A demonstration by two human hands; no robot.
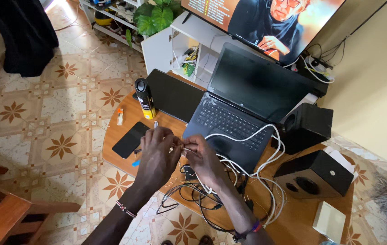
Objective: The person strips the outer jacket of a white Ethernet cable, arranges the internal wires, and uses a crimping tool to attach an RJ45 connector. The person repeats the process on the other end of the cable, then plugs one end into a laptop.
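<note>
Right now the left hand (155, 149) and right hand (202, 156), both pinched shut on a thin wire (178, 147) held over the table's (293, 218) nine o'clock side beside the laptop (234, 122), should keep it taut, fingertips close, to avoid slipping.

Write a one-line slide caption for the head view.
Left hand and right hand pinch a thin wire end above a round wooden table, beside an open laptop and tangled cables.
</note>
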